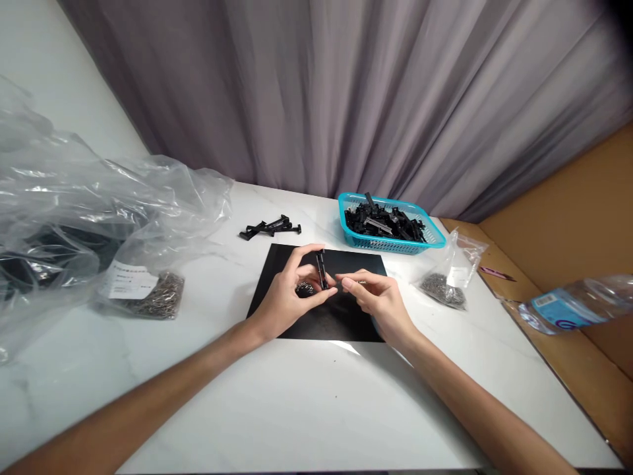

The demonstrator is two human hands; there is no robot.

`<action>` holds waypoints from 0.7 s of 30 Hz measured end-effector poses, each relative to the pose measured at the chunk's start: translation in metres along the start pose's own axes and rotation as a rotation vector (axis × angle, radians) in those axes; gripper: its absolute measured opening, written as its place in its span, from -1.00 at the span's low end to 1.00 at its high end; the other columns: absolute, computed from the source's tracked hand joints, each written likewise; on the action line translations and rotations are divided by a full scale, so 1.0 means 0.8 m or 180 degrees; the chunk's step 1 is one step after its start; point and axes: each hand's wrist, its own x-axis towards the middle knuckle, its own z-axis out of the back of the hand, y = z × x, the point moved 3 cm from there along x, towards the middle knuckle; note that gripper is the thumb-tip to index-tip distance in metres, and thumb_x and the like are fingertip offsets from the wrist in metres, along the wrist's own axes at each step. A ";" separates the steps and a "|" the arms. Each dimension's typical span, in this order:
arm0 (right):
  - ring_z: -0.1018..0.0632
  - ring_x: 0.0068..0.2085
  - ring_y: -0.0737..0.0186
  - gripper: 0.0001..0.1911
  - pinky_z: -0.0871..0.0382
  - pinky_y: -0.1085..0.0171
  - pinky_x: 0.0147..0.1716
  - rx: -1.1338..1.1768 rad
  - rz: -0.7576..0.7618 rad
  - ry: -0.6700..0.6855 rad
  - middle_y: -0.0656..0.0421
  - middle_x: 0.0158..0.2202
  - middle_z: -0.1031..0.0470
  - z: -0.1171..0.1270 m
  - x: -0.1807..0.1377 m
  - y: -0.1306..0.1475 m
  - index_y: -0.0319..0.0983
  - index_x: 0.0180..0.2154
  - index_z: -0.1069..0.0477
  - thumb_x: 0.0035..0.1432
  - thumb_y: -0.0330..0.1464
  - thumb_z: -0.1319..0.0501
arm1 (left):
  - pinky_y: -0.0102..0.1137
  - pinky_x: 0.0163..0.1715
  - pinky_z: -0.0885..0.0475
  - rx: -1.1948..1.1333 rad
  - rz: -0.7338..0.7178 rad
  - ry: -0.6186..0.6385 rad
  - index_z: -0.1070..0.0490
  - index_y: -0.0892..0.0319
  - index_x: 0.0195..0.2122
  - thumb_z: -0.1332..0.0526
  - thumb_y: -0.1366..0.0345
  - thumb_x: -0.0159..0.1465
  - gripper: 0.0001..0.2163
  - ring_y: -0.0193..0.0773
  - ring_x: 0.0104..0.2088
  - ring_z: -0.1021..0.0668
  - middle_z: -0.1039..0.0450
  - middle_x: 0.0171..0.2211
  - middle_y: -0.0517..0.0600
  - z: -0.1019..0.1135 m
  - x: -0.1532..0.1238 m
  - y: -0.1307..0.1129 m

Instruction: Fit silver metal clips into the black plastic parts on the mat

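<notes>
Head view: a slim black plastic part [322,269] stands nearly upright above the black mat [321,326], gripped between the left hand's [283,290] thumb and fingers. Just beside it, the right hand [378,298] has thumb and fingertips drawn close — anything pinched there (too small) I cannot tell. Beyond, a turquoise basket [366,242] holds similar parts.

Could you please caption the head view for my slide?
Left hand holds a black part over a black mat, right hand close by.
</notes>
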 end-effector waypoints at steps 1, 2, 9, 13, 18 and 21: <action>-0.16 -0.55 0.45 -0.67 0.03 0.33 -0.62 0.0068 -0.0071 -0.0036 0.17 -0.36 -0.51 -0.001 -0.001 -0.002 -0.16 -0.19 -0.72 0.13 -0.08 -0.45 | -0.25 -0.05 -0.53 -0.0048 0.0006 -0.0029 -0.15 0.03 0.28 -0.41 0.24 0.27 -0.38 -0.23 -0.24 -0.64 -0.63 -0.23 -0.06 -0.001 -0.001 -0.001; -0.13 -0.54 0.45 -0.68 0.06 0.32 -0.61 0.0131 -0.0140 -0.0037 0.19 -0.38 -0.47 -0.003 -0.001 -0.005 -0.15 -0.18 -0.72 0.13 -0.08 -0.45 | -0.24 -0.04 -0.53 -0.0104 0.0019 -0.0053 -0.14 0.03 0.29 -0.41 0.24 0.27 -0.37 -0.22 -0.24 -0.65 -0.63 -0.24 -0.07 -0.003 -0.002 -0.002; -0.18 -0.49 0.38 -0.71 -0.03 0.30 -0.56 -0.0166 0.0036 0.0035 0.19 -0.40 -0.41 -0.005 -0.003 -0.004 -0.10 -0.15 -0.72 0.20 -0.09 -0.40 | -0.22 0.01 -0.51 -0.0630 0.0344 -0.0002 -0.10 0.04 0.30 -0.40 0.26 0.27 -0.35 -0.20 -0.19 -0.67 -0.61 -0.25 -0.06 -0.009 -0.002 0.000; -0.26 -0.45 0.34 -0.75 -0.16 0.28 -0.49 -0.0469 0.0472 0.0084 0.22 -0.40 -0.36 0.006 -0.001 0.007 -0.08 -0.14 -0.71 0.24 -0.13 -0.38 | -0.21 -0.02 -0.52 -0.1218 0.0643 0.0147 -0.12 0.09 0.27 -0.44 0.28 0.22 -0.33 -0.21 -0.22 -0.68 -0.60 -0.29 -0.08 -0.007 0.003 0.000; -0.35 -0.40 0.29 -0.80 -0.22 0.27 -0.49 -0.0988 0.1142 0.0133 0.20 -0.37 -0.37 0.016 -0.005 0.022 -0.07 -0.13 -0.67 0.29 -0.17 -0.35 | -0.29 -0.11 -0.51 -0.1464 0.0916 0.0468 -0.16 0.14 0.25 -0.44 0.33 0.21 -0.35 -0.27 -0.28 -0.65 -0.62 -0.30 -0.06 -0.002 0.006 -0.005; -0.39 -0.39 0.27 -0.79 -0.23 0.27 -0.52 -0.1368 0.1385 0.0226 0.16 -0.33 -0.42 0.014 -0.010 0.028 -0.09 -0.14 -0.66 0.35 -0.16 -0.30 | -0.30 -0.13 -0.49 -0.1456 0.0972 0.0631 -0.16 0.14 0.27 -0.44 0.34 0.21 -0.35 -0.27 -0.28 -0.64 -0.63 -0.29 -0.04 -0.003 0.005 -0.005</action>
